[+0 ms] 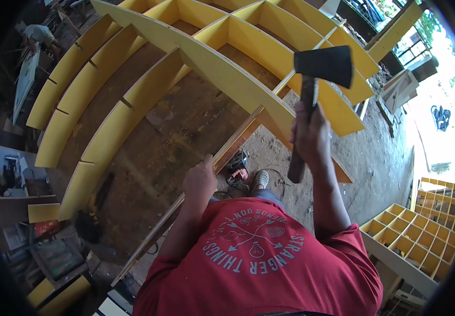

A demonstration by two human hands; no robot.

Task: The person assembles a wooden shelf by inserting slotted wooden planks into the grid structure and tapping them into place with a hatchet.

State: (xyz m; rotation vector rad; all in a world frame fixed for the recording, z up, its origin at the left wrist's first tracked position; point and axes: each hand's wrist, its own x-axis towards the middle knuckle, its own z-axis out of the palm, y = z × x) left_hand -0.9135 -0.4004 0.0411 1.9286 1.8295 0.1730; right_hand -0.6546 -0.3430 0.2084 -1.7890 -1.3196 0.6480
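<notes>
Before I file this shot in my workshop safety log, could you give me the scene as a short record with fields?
Right hand: the right hand grips a hatchet by its handle, head up
Left hand: the left hand is on a long wooden edge at the table's near side
Table: brown, stained top
Main piece: a yellow frame of crossed, curved boards, some slotted
Right side: a smaller yellow grid
Background: another person, upper left, beside a pale board

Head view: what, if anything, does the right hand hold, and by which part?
The right hand holds a hatchet around the middle of its handle, below the blade.
</notes>
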